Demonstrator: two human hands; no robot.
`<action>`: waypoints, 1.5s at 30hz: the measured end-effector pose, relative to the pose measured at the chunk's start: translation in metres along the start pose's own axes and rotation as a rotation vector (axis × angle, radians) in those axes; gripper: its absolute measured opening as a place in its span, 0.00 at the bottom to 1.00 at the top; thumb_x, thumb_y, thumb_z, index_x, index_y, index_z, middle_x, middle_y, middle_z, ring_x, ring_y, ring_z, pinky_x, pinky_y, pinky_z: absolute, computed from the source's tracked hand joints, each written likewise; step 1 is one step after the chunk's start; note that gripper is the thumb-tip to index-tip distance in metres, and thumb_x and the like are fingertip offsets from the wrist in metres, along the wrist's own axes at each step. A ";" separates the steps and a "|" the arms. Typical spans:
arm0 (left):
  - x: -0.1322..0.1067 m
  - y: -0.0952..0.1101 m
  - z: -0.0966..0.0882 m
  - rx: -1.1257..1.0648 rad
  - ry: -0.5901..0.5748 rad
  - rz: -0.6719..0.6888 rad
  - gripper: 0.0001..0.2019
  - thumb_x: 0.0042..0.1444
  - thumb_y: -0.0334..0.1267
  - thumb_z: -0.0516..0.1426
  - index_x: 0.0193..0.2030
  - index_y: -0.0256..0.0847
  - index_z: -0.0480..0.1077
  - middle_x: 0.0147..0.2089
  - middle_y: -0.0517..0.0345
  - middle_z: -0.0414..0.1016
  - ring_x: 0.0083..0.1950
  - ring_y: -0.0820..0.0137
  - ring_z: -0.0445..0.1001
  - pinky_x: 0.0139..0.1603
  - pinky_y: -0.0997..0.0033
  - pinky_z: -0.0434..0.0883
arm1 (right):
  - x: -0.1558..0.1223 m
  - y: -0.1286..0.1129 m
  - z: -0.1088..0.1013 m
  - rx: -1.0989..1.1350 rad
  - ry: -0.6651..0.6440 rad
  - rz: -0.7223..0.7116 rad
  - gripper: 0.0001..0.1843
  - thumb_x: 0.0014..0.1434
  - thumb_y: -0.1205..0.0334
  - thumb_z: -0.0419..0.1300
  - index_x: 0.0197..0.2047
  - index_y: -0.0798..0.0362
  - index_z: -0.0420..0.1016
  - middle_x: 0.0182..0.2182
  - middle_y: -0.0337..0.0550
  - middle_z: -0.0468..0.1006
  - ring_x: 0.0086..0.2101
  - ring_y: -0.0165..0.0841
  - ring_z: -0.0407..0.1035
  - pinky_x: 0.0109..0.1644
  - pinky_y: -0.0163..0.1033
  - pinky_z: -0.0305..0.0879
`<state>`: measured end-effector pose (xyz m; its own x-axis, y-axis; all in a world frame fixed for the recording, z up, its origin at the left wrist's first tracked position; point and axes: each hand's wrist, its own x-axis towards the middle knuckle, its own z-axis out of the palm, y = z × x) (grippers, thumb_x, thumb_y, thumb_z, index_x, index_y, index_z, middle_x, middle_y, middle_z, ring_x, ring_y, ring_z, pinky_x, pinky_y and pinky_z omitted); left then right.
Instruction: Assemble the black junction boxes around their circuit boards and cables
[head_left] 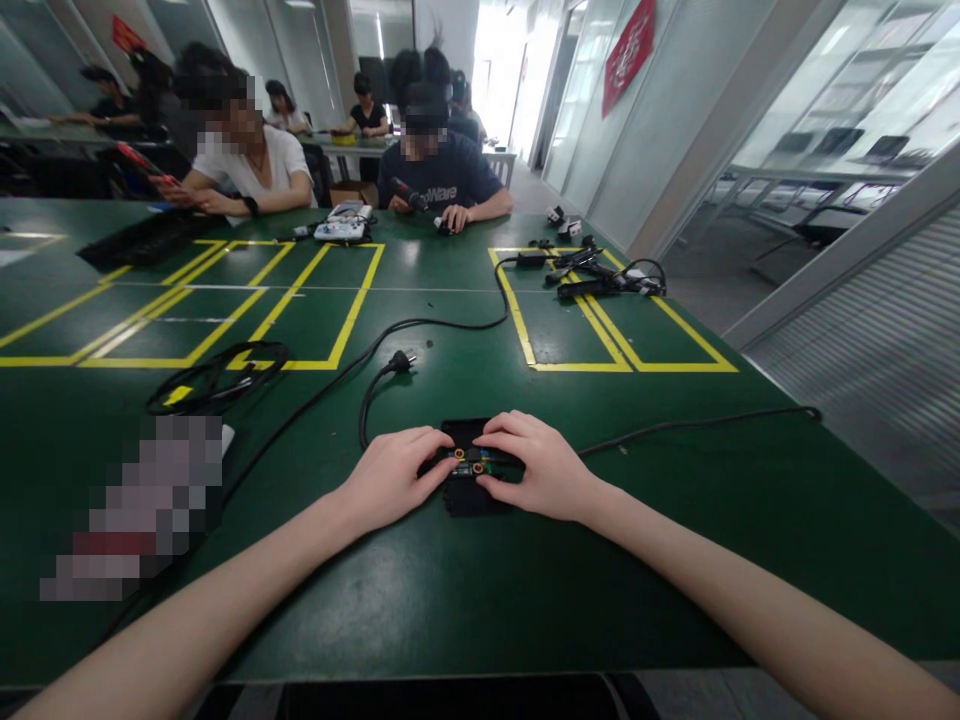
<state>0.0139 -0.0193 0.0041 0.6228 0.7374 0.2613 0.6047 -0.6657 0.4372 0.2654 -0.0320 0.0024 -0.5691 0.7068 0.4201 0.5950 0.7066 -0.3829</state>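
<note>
An opened black plastic case [474,497] lies on the green table in front of me, its two halves spread above and below a small circuit board [469,468]. Copper-coloured ring coils and other small parts sit on the board. From the left, my left hand [394,475] pinches the board's edge between thumb and fingers. On the opposite side, my right hand [536,465] grips the board's right end, fingers above and thumb below. A black cord with a plug [401,362] runs in under my left hand. Another black cord [705,425] leads away to the right from my right hand.
A coiled black cable [217,378] and a blurred-out item [142,510] lie on the left. A long cord crosses to an adapter [531,259] beside tangled black cables [600,275]. Two people sit across the table [420,600], handling things; others sit farther back.
</note>
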 end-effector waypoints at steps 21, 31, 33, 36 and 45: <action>0.001 -0.010 -0.003 -0.114 0.021 -0.010 0.14 0.70 0.38 0.56 0.58 0.40 0.76 0.38 0.57 0.74 0.37 0.67 0.74 0.41 0.68 0.73 | 0.001 0.008 0.013 0.126 0.122 0.067 0.19 0.59 0.64 0.71 0.55 0.50 0.81 0.49 0.50 0.83 0.47 0.43 0.78 0.52 0.53 0.79; 0.004 -0.012 -0.003 0.070 0.099 -0.050 0.09 0.68 0.40 0.59 0.51 0.41 0.76 0.37 0.58 0.74 0.39 0.65 0.75 0.42 0.66 0.73 | 0.002 0.010 0.013 0.065 0.123 0.059 0.18 0.61 0.63 0.70 0.55 0.50 0.80 0.52 0.51 0.84 0.50 0.45 0.77 0.55 0.55 0.78; 0.003 -0.013 -0.005 0.074 0.069 -0.020 0.10 0.68 0.39 0.59 0.53 0.42 0.76 0.39 0.57 0.74 0.41 0.64 0.76 0.43 0.66 0.74 | 0.002 0.011 0.013 0.051 0.123 0.070 0.18 0.61 0.62 0.70 0.54 0.50 0.81 0.52 0.50 0.84 0.50 0.45 0.77 0.55 0.55 0.78; 0.002 -0.014 -0.007 0.070 0.026 0.008 0.13 0.67 0.36 0.58 0.57 0.42 0.75 0.42 0.55 0.76 0.42 0.65 0.76 0.45 0.66 0.75 | 0.003 0.011 0.013 0.043 0.121 0.078 0.17 0.61 0.60 0.70 0.54 0.50 0.81 0.52 0.51 0.83 0.51 0.45 0.77 0.55 0.55 0.78; 0.001 -0.014 -0.006 0.066 0.023 -0.002 0.14 0.68 0.36 0.57 0.58 0.41 0.75 0.41 0.55 0.76 0.41 0.64 0.77 0.47 0.64 0.77 | 0.002 0.013 -0.017 0.065 0.014 -0.109 0.27 0.56 0.48 0.75 0.54 0.52 0.78 0.52 0.55 0.78 0.51 0.46 0.75 0.53 0.52 0.76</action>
<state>0.0030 -0.0081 0.0037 0.6108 0.7404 0.2807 0.6375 -0.6701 0.3803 0.2819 -0.0217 0.0123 -0.6199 0.6257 0.4734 0.4918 0.7800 -0.3869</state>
